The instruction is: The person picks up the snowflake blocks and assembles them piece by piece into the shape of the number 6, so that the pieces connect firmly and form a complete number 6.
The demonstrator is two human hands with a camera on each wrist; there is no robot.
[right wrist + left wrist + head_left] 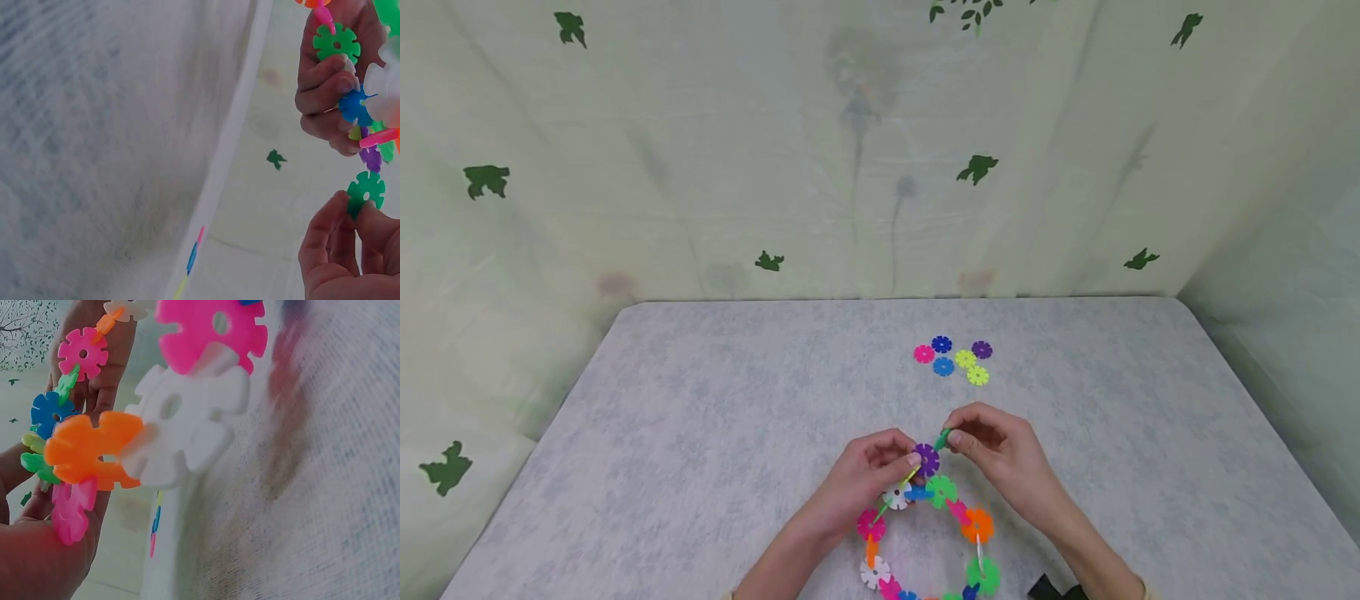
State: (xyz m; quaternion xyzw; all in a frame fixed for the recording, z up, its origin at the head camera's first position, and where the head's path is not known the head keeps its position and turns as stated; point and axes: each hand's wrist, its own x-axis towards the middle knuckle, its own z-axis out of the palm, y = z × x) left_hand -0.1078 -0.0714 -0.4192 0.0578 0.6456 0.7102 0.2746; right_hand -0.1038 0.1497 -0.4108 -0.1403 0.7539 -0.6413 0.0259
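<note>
Between finger and thumb of my right hand [1003, 458] is a green notched disc [360, 187], held just below a purple disc [372, 161] in the right wrist view. Whether the two discs touch, I cannot tell. My left hand [857, 483] pinches the chain close to the purple disc and a thin yellow disc [909, 477]. The chain of interlocked flower-shaped plastic discs curves into a ring below the hands, with a white disc [181, 419], an orange disc [977, 526] and pink ones. Its nearest part runs out of the head view.
Several loose discs lie farther back on the grey table [737, 400], among them a pink disc [924, 354], a purple one [982, 349] and a yellow one [977, 376]. A black object [1054, 589] sits at the front edge. Behind the table hangs a patterned curtain [880, 150].
</note>
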